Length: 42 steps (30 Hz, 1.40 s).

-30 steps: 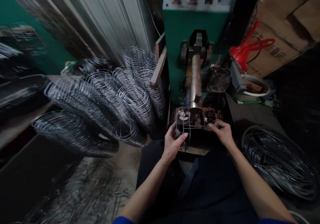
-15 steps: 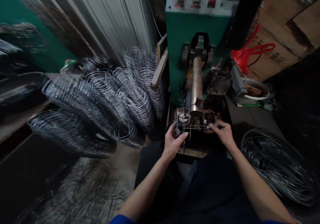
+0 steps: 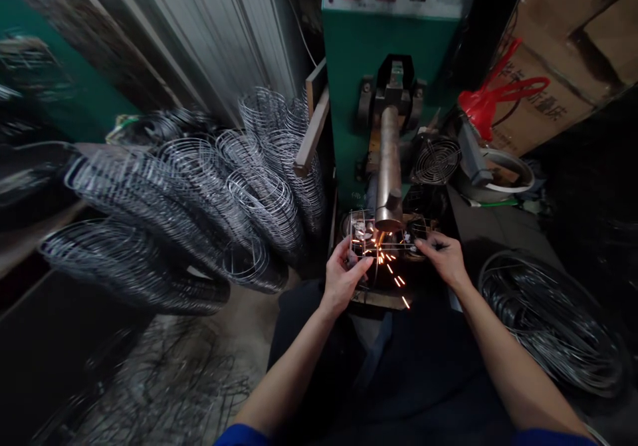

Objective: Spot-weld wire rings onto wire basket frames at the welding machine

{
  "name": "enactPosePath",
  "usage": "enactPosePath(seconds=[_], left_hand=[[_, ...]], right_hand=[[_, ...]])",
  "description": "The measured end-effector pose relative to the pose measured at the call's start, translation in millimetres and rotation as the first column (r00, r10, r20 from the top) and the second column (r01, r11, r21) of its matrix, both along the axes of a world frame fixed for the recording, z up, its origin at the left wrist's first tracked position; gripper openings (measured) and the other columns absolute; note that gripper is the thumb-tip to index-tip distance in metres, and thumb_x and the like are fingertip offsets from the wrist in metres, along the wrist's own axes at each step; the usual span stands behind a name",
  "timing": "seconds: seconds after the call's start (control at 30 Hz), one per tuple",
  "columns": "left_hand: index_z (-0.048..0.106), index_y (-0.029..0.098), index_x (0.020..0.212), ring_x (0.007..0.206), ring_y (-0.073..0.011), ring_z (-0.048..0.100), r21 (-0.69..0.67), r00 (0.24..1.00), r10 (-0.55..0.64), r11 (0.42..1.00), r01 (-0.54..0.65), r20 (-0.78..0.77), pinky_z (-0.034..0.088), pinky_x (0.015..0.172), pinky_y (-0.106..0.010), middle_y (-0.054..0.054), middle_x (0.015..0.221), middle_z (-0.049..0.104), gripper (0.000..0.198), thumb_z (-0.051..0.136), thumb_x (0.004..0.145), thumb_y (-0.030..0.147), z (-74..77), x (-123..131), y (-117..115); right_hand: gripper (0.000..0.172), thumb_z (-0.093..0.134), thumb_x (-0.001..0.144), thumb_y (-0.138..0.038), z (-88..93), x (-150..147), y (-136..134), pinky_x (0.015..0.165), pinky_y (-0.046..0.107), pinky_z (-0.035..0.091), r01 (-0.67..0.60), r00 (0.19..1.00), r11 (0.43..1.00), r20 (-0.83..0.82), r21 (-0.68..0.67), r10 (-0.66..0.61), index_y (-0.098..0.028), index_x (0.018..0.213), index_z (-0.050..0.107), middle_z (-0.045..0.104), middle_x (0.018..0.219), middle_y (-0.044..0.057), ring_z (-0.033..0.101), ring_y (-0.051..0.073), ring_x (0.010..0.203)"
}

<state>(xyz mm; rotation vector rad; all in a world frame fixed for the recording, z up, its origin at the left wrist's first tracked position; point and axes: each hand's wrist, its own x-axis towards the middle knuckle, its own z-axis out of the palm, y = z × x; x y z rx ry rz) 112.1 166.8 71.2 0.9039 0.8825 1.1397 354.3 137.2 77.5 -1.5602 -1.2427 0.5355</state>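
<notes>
My left hand [image 3: 343,276] grips the left end of a thin wire frame [image 3: 359,228], thumb and fingers closed on it. At the frame's right end, my right hand [image 3: 442,257] pinches the wire between thumb and fingers. The frame sits beneath the thick metal cylinder [image 3: 389,173] of a green spot welder [image 3: 343,127]. Orange sparks [image 3: 383,257] fly from under the cylinder's tip, falling down and to the right between my hands. The exact contact point on the wire is too small and dark to make out.
Several stacks of bent wire loops [image 3: 264,203] stand to the left. A wooden bar [image 3: 313,133] juts out beside the machine. On the right are a round fan grille [image 3: 436,159], a bowl [image 3: 518,179], a red plastic bag [image 3: 486,104] and a wire coil [image 3: 548,326]. Loose wires [image 3: 169,386] litter the floor.
Sparks have appeared under the cylinder's tip. Both hands keep their hold on the wire frame. The view has shifted slightly, moving the machine's upper panel higher in the picture.
</notes>
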Motion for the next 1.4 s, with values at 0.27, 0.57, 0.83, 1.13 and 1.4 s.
enactPosePath(seconds=[0.27,0.57,0.83,1.13,1.4], left_hand=[[0.061,0.018,0.131,0.075,-0.0122,0.064,0.059,0.981,-0.02,0.998,0.032,-0.193,0.054,0.062,-0.02,-0.004,0.099,0.069,0.069,0.086,0.068,0.032,1.8,-10.5,-3.0],[0.062,0.022,0.129,0.062,-0.0093,0.063,0.071,0.957,-0.075,0.993,0.098,-0.279,0.058,0.062,-0.022,0.002,0.086,0.067,0.066,0.086,0.068,0.031,-7.4,-12.8,-14.2],[0.065,0.019,0.122,0.062,-0.0102,0.062,0.011,0.964,-0.095,0.995,0.1,-0.247,0.058,0.059,-0.023,0.001,0.087,0.068,0.062,0.088,0.064,0.029,4.8,-6.7,-6.4],[0.066,0.019,0.116,0.053,-0.0085,0.059,-0.022,0.966,-0.083,0.997,0.08,-0.246,0.053,0.049,-0.02,0.002,0.081,0.067,0.056,0.086,0.066,0.03,9.6,-0.6,-4.7],[0.061,0.019,0.117,0.049,-0.0086,0.058,-0.031,0.966,-0.145,0.989,0.142,-0.215,0.052,0.045,-0.022,0.002,0.082,0.066,0.058,0.084,0.066,0.029,11.0,-1.8,-0.5]], right_hand=[[0.041,0.067,0.083,-0.053,0.5,-2.3,-10.0,0.065,0.028,0.038,0.063,0.986,0.998,0.151,0.016,-0.065,-0.021,0.062,0.053,0.052,0.066,-0.001,0.048,0.015,0.067],[0.034,0.052,0.096,-0.03,-47.5,155.4,-124.4,0.099,0.036,0.043,0.707,0.656,0.508,0.726,-0.492,-0.209,-0.014,0.125,0.06,0.06,0.129,0.02,0.058,0.028,0.118],[0.033,0.067,0.087,-0.036,-101.8,169.7,-146.8,0.092,0.029,0.048,0.613,0.784,0.372,0.594,-0.696,-0.18,-0.018,0.114,0.071,0.071,0.117,0.015,0.065,0.026,0.113],[0.049,0.053,0.096,-0.043,-102.0,206.9,-85.0,0.094,0.035,0.05,0.687,0.708,0.256,0.547,-0.68,-0.446,-0.005,0.125,0.065,0.065,0.123,0.028,0.065,0.031,0.116],[0.04,0.063,0.094,-0.039,-93.9,205.9,-80.3,0.091,0.04,0.055,0.689,0.69,0.255,0.507,-0.678,-0.516,-0.009,0.12,0.064,0.067,0.118,0.017,0.066,0.024,0.105]])
